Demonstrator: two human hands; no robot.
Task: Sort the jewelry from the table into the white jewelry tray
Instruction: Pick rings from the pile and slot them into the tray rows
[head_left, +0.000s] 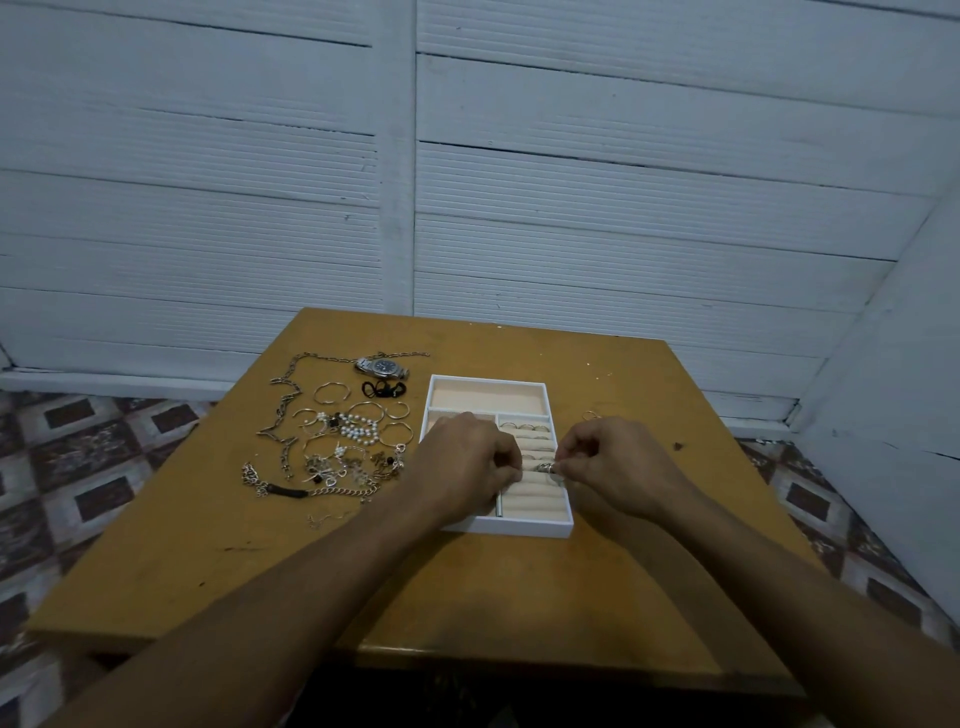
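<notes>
Mid-task, early stage. The white jewelry tray (511, 530) sits on the table (467, 597) right of centre, closer to the far edge than the near one. Both hands are over its ring-roll section.

The right hand (613, 467) has its fingers curled and pinches a silver ring (545, 469) with thumb and fingertips, right at the rolls on the tray's right side. Judgement: the ring is being seated in a slot. The left hand (462, 467) is curled knuckles-up over the tray's left half, fingertips at the rolls just beside the ring. It probably steadies or spreads the roll, but I cannot tell whether it holds anything, as the fingertips are hidden.

Done: a few rings (524, 427) already stand in the far rolls. The wide compartment along the tray's far side looks empty, and the small left compartment is mostly hidden by the left hand.

Left to do is most of it. A pile lies toward the table's left edge:
- watch (382, 367) near the far edge
- long chain (283, 410)
- bangles (331, 393)
- pearl bracelet (358, 428)
- black band (382, 389)
- chain bracelet (311, 491), nearer the front
- tangled small pieces between these

One small piece (592, 415) lies alone just right of the tray.

Progress estimate: rings partly sorted, nothing else started.
</notes>
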